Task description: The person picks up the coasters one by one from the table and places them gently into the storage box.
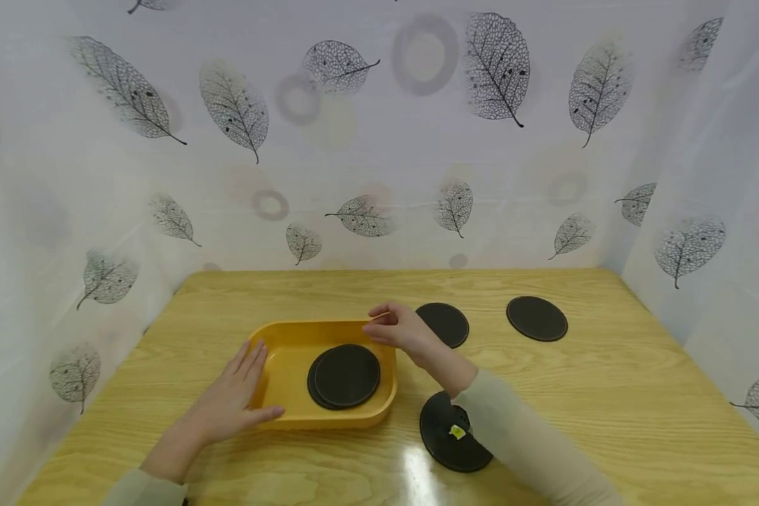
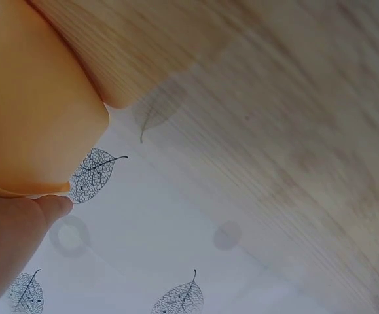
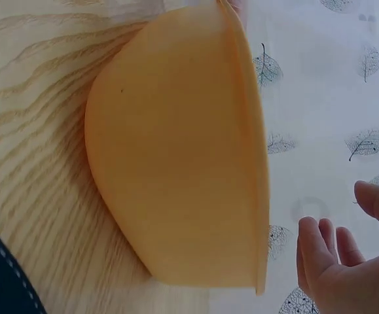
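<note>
A yellow tray [image 1: 284,407] stands on the table, with two overlapping black discs [image 1: 348,376] lying inside toward its right end. The left hand [image 1: 230,400] rests on the tray's left rim, fingers straight and thumb over the front edge; in the left wrist view a thumb or finger [image 2: 55,208] touches the yellow wall [image 2: 38,98]. Above the back right corner hovers the right hand [image 1: 405,334], fingers loosely bent and holding nothing. The right wrist view shows that hand [image 3: 346,255] apart from the tray's outer wall [image 3: 176,150].
Two black discs lie behind and right of the tray, one [image 1: 445,325] partly behind the right hand, the other [image 1: 537,318] farther right. A black round piece [image 1: 449,450] with a yellow-green mark lies under the right forearm. A leaf-patterned curtain [image 1: 367,154] surrounds the wooden table [image 1: 607,393].
</note>
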The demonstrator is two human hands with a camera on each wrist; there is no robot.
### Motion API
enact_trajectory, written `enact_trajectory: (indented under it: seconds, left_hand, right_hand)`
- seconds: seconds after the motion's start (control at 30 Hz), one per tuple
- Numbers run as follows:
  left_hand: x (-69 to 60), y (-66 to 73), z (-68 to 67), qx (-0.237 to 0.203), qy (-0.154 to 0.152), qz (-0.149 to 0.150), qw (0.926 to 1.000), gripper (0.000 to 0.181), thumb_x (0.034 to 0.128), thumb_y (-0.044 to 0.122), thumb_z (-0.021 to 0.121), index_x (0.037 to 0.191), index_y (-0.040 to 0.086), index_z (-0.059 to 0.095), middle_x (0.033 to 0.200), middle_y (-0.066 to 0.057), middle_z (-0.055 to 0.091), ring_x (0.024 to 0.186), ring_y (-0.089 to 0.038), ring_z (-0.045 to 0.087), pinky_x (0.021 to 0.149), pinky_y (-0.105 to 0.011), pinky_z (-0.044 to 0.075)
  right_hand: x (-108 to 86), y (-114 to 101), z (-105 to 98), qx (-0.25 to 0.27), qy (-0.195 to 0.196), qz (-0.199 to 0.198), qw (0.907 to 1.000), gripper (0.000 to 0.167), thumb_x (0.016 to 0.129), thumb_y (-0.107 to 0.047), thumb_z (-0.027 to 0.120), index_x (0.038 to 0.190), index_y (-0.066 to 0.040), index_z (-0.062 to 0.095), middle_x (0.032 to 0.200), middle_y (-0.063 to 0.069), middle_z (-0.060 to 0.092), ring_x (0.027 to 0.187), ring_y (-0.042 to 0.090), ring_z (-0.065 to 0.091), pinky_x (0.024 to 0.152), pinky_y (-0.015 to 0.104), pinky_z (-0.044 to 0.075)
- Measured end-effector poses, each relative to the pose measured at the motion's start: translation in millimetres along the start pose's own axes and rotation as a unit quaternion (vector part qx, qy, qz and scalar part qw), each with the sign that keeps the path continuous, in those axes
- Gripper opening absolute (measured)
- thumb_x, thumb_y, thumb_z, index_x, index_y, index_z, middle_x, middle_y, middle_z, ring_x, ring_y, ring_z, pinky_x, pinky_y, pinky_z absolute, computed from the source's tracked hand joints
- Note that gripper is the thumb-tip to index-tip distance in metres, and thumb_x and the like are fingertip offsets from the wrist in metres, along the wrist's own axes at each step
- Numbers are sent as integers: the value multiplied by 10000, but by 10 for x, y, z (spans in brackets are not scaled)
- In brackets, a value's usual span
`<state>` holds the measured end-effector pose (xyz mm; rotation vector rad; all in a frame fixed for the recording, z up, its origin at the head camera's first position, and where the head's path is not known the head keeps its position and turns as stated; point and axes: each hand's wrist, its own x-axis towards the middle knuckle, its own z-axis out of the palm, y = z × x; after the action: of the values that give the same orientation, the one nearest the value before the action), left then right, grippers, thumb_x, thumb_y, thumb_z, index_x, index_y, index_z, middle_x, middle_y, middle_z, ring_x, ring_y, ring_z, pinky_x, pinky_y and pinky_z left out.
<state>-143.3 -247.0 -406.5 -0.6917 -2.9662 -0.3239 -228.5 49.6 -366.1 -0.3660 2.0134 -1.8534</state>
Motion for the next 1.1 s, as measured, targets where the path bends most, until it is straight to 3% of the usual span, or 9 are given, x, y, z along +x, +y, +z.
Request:
enact_trajectory:
  seconds: [0.4, 0.77, 0.9, 1.1]
  left_hand:
    - [9, 10, -5, 39, -45, 8, 10000, 921, 807, 522, 533, 1355, -119, 163, 1427, -257, 85, 1295, -400, 20, 981, -195, -106]
    - [21, -5, -3, 46, -107, -43, 9999, 941, 800, 542, 528, 1367, -102, 142, 1434, -244, 69, 1300, -386, 2, 1026, -298, -35]
    - [17, -12, 8, 38, -98, -34, 9999, 937, 802, 540, 528, 1365, -104, 146, 1433, -245, 71, 1302, -380, 0, 1020, -278, -50]
    - [6, -13, 12, 16, -89, -52, 9999, 944, 801, 548, 523, 1373, -93, 131, 1434, -243, 74, 1302, -379, -7, 1040, -336, -9]
  right_hand:
    - [-185, 41, -316, -258, 51, -104, 9996, 358, 842, -63, 587, 1153, 68, 467, 1059, 174, 521, 1001, 319, 523, 828, 361, 454]
    - [-507, 172, -738, -916, -34, -337, 9952, 434, 848, -150, 596, 1186, 73, 442, 1140, 251, 489, 1015, 276, 511, 869, 422, 413]
    - [-608, 219, -839, -1185, -30, -284, 9925, 441, 843, -171, 606, 1175, 74, 448, 1123, 245, 491, 996, 271, 514, 855, 419, 420]
    - [-726, 271, -919, -1569, -57, -260, 9873, 466, 826, -178, 629, 1163, 92, 456, 1106, 240, 494, 989, 289, 506, 813, 377, 448]
